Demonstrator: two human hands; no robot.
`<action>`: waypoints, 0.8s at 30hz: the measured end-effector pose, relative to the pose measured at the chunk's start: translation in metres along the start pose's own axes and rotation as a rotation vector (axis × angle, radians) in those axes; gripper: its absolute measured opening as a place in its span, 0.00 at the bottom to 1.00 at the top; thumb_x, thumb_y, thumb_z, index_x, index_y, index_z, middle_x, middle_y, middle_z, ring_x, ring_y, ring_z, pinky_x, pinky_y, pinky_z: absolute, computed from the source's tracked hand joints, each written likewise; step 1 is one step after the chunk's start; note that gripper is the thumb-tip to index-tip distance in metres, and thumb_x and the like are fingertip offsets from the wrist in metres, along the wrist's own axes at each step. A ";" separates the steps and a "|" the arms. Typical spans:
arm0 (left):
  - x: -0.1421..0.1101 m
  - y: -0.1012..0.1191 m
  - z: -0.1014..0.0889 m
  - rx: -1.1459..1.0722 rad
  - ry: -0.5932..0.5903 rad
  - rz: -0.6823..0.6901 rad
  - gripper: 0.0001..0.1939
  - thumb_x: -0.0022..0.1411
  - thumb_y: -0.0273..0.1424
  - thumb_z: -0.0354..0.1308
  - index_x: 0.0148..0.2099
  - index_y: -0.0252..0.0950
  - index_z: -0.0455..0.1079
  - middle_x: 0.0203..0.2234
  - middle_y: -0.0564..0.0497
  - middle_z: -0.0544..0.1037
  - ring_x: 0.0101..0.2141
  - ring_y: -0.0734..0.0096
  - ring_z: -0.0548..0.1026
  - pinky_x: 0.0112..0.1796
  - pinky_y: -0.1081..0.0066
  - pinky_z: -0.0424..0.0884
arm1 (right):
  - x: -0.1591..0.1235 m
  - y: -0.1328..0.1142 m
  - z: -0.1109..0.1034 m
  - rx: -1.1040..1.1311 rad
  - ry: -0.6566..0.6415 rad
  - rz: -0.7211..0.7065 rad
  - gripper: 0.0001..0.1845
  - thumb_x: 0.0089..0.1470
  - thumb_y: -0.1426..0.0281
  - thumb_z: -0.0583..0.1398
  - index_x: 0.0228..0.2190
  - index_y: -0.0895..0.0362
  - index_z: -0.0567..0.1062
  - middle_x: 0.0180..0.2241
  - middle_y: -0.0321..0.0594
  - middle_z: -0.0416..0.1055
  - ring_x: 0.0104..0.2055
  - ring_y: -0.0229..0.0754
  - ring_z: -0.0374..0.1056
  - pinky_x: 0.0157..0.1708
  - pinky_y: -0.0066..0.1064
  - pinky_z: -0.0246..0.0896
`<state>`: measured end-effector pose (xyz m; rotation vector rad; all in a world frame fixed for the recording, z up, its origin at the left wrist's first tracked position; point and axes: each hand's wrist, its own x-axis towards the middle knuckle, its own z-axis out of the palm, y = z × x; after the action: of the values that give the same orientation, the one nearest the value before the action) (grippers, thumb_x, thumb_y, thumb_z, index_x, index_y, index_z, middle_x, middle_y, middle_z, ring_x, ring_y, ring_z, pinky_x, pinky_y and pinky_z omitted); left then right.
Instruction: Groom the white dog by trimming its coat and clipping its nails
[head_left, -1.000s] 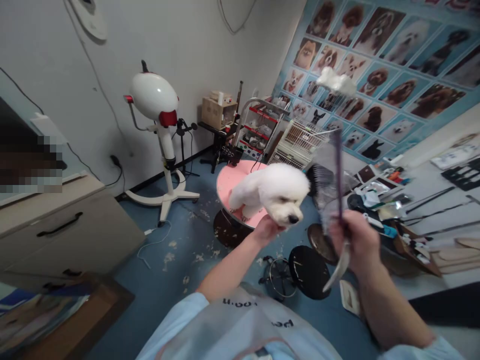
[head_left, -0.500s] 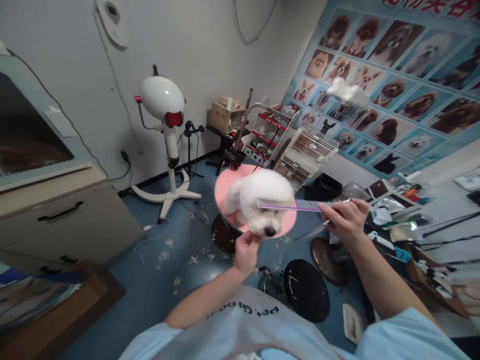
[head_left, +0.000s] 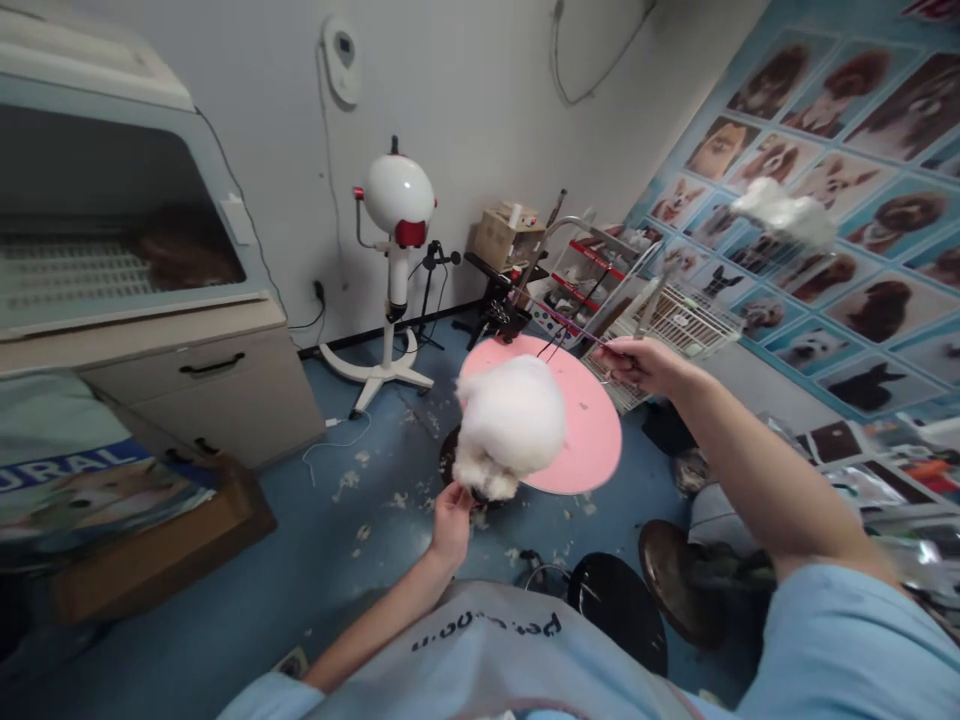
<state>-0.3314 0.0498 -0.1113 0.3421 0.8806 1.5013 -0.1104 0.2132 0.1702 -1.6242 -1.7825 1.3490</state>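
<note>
A small white fluffy dog (head_left: 511, 422) stands on a round pink grooming table (head_left: 586, 430), its head bent down toward me. My left hand (head_left: 452, 518) is closed under its chin, holding the muzzle. My right hand (head_left: 646, 364) is raised beyond the dog's back, fingers closed on a thin comb (head_left: 564, 322) and what looks like scissors, both blurred. A tuft of white fur (head_left: 784, 212) hangs from the table's arm.
A white and red stand dryer (head_left: 395, 262) is at the back wall. A drying cabinet with drawers (head_left: 191, 370) is on the left. Black stools (head_left: 619, 606) stand close in front of me. Wire cages (head_left: 679, 322), shelves and fur clippings on the blue floor surround the table.
My right hand lifted the comb from the dog's head and carried it past its back. The dog's head dropped lower. My view swung left; my left hand stayed under the chin.
</note>
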 end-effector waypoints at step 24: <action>-0.010 -0.001 0.003 -0.101 0.288 0.014 0.16 0.30 0.23 0.64 0.29 0.32 0.71 0.25 0.50 0.77 0.27 0.73 0.72 0.29 0.74 0.68 | 0.046 0.119 0.028 0.296 0.134 -0.017 0.10 0.43 0.65 0.61 0.26 0.60 0.71 0.12 0.26 0.52 0.16 0.29 0.47 0.18 0.25 0.42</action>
<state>-0.3272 0.0414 -0.1067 0.0577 1.0249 1.6263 -0.0794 0.2287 0.0446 -1.4964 -1.4399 1.3852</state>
